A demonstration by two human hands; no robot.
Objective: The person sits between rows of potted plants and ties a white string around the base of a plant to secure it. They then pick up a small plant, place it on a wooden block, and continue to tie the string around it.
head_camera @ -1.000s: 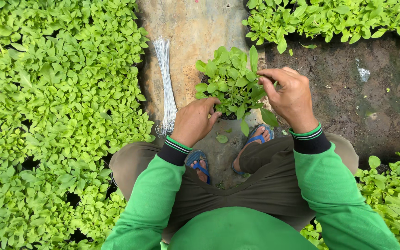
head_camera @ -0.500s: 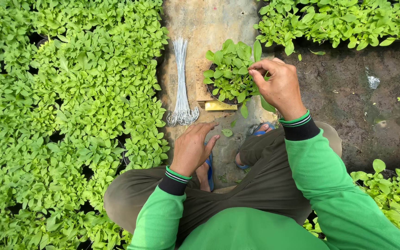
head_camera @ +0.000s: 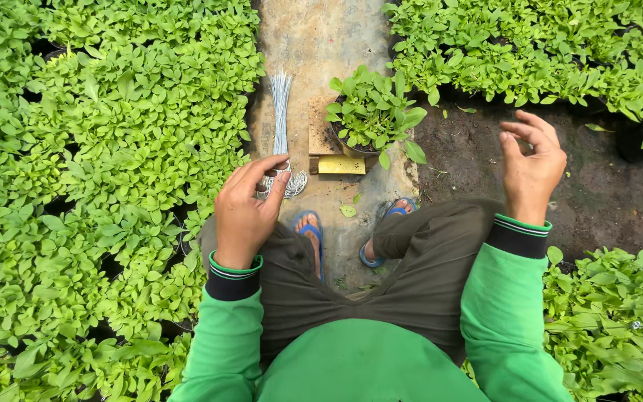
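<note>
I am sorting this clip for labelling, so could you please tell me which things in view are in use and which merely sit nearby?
In use:
- left hand, fingertips on the bundle of thin wires
- potted seedling on the path
- right hand, open, holding nothing

Nearby only:
- seedling bed
- yellow block
- blue sandals
- bare soil

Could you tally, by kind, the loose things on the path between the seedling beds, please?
Wire bundles: 1, the pale bundle, its looped end at the left hand.
Potted plants: 1, the pot ahead of the open right hand.
Yellow blocks: 1, the block beside the pot.
Blue sandals: 2, the sandals, worn.
Total: 5
</note>
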